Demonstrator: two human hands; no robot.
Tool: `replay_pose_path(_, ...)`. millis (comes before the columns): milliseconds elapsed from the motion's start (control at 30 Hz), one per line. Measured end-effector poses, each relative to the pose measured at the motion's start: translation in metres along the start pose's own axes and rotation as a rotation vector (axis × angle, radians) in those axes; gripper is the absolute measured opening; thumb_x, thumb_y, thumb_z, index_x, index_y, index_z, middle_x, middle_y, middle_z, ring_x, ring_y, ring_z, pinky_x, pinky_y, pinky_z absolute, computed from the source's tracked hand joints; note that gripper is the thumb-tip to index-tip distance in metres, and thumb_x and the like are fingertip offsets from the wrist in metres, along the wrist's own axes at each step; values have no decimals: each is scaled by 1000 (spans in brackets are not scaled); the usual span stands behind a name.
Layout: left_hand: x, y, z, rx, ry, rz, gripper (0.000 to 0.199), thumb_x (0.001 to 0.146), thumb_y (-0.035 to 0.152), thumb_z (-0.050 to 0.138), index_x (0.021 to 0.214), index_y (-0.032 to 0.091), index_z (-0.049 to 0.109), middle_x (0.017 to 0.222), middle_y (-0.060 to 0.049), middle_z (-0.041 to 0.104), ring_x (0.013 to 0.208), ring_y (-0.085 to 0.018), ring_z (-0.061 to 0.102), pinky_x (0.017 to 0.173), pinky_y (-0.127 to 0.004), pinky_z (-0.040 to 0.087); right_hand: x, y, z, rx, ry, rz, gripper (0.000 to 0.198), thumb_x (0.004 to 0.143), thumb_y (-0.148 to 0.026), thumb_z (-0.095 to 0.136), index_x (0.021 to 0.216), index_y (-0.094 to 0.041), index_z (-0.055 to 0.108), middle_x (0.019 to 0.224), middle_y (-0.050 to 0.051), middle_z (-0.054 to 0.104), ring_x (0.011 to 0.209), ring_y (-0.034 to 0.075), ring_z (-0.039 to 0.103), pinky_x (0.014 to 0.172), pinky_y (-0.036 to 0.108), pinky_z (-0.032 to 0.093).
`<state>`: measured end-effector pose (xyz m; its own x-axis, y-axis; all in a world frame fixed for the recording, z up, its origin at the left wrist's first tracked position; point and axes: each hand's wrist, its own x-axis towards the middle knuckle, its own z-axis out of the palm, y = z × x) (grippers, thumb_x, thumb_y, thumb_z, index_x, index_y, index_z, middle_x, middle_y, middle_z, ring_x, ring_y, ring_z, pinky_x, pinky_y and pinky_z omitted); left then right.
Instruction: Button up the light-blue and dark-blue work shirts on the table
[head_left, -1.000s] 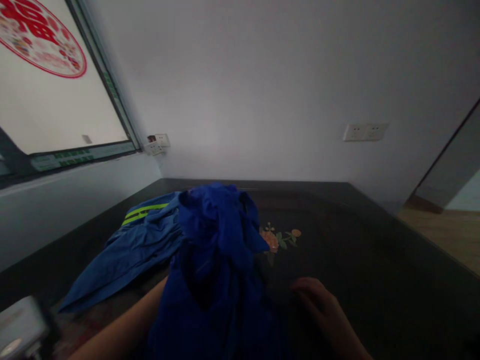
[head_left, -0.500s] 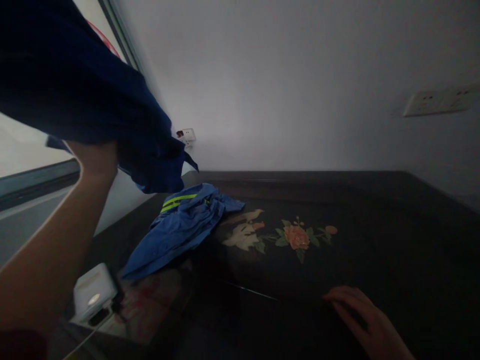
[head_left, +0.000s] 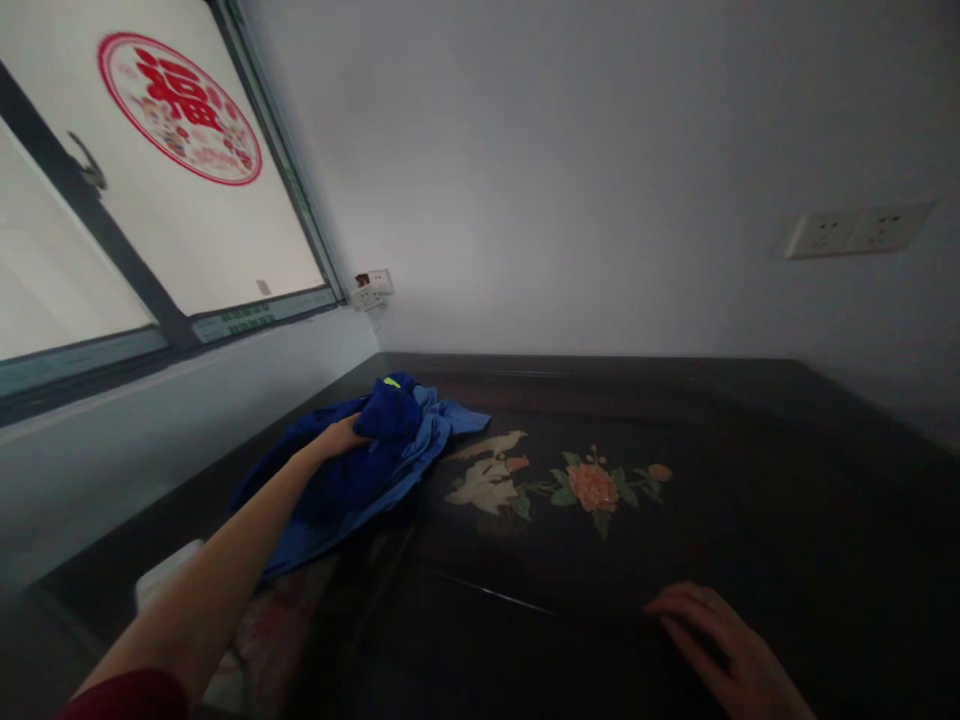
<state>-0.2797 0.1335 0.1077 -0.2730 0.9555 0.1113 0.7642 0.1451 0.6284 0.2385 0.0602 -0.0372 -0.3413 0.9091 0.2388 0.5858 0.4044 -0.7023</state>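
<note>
My left hand reaches far over the dark table at the left, gripping a dark blue garment; its fingertips are partly hidden in the cloth. The garment lies bunched on top of a lighter blue garment, whose edges stick out to the right and along the front. A bit of yellow-green stripe shows at the top of the pile. Low at the right, my right hand hovers or rests close to the table top, thumb apart from the loosely bent fingers, holding nothing.
The black table bears a flower and bird inlay. A white box-shaped device sits partly behind my left forearm. A window with a red round sticker is at the left; wall sockets are at the right.
My left hand has come down from the upper left with the dark blue garment, which now lies over the lighter one. My right hand has hardly moved.
</note>
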Motion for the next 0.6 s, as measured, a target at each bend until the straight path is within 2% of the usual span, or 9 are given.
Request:
replay_pose_path(67, 2, -5, 4, -43, -15, 12, 84, 56, 66, 74, 118, 12, 60, 109, -7, 70, 119, -35, 49, 101, -43, 39, 1, 1, 2, -1, 11, 3, 33, 87, -49, 48, 89, -28, 73, 99, 8, 68, 94, 26, 65, 85, 40, 54)
replay_pose_path(133, 6, -8, 9, -90, -45, 29, 96, 46, 70, 76, 121, 12, 59, 113, -9, 69, 120, -36, 49, 103, -46, 37, 1, 2, 3, 6, 25, 8, 32, 86, -50, 49, 88, -28, 73, 98, 8, 68, 93, 26, 65, 84, 40, 55)
replay_pose_path(300, 18, -17, 20, -192, -133, 57, 109, 31, 69, 80, 122, 12, 58, 121, -12, 65, 122, -37, 49, 105, -46, 36, 3, -5, 1, 25, 19, 3, 30, 86, -47, 49, 88, -27, 72, 96, 7, 68, 91, 25, 65, 84, 39, 54)
replay_pose_path(467, 21, -24, 35, -222, -180, 76, 107, 34, 68, 79, 121, 9, 57, 119, -14, 66, 117, -37, 53, 105, -47, 37, 4, -12, -2, 29, -6, 2, 28, 88, -42, 48, 89, -27, 71, 95, 7, 68, 90, 24, 64, 83, 39, 53)
replay_pose_path(600, 19, -16, 51, -181, -181, 86, 95, 43, 63, 78, 117, 8, 58, 115, -10, 68, 114, -35, 56, 102, -39, 40, 4, -17, -4, 29, -24, 8, 27, 89, -39, 47, 90, -26, 70, 96, 6, 67, 92, 23, 62, 85, 39, 51)
